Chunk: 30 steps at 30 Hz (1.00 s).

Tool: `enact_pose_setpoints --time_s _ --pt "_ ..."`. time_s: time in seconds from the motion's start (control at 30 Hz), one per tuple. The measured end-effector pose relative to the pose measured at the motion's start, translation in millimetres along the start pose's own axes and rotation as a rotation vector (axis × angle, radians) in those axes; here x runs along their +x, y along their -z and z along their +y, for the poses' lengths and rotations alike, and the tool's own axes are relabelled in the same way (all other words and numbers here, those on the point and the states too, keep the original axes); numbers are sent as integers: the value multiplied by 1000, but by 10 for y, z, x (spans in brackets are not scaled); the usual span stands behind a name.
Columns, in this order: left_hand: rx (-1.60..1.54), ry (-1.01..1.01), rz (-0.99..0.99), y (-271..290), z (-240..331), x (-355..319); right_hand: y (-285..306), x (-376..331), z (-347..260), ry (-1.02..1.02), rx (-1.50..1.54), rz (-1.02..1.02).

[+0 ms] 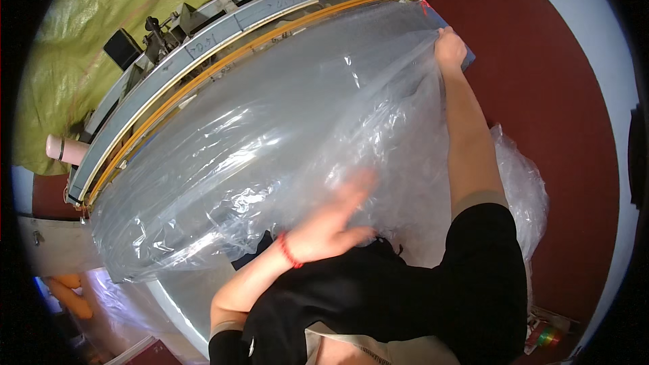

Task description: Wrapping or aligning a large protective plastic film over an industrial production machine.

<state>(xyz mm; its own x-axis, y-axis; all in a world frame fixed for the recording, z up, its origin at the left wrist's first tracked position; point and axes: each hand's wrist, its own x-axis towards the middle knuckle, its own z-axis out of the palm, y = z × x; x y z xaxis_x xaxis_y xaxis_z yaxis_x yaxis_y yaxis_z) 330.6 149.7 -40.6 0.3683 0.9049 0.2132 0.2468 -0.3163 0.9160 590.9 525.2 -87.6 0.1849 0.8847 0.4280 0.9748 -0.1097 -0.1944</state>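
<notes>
A large sheet of clear plastic film (223,155) lies spread over a grey worktop, wrinkled and shiny. At its far right corner, my right hand (451,49) is closed on a gathered edge of the film, arm stretched out. From there, folds in the film fan toward the middle. My left hand (331,230), a red beaded bracelet (289,250) on its wrist, is over the near middle of the film, close to my body. Its fingers are stretched and the thumb stands apart. Motion blurs the fingertips, so I cannot tell whether they touch the film.
Along the far side runs a long grey metal bar (203,42) with an orange strip (260,39) beside it. Behind are a black box (122,49) and a yellow-green sheet (88,47). A pink bottle (65,150) sits at the left end. More film (524,192) hangs at the right.
</notes>
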Motion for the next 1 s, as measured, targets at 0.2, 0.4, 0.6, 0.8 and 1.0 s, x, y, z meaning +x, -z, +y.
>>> enact_pose_setpoints --time_s 0.2,0.4,0.6,0.8,1.0 --pt "249 -38 -30 13 49 0 -77 41 202 2 54 25" --pt "645 146 125 -11 -467 -331 46 12 47 -28 20 -18" --pt "-762 379 629 530 -18 -771 62 -47 -35 -54 -33 -40" --pt "269 249 581 569 11 -1149 -24 38 178 -16 -33 39" --pt "908 348 730 526 -286 -1619 -106 69 63 70 -65 17"
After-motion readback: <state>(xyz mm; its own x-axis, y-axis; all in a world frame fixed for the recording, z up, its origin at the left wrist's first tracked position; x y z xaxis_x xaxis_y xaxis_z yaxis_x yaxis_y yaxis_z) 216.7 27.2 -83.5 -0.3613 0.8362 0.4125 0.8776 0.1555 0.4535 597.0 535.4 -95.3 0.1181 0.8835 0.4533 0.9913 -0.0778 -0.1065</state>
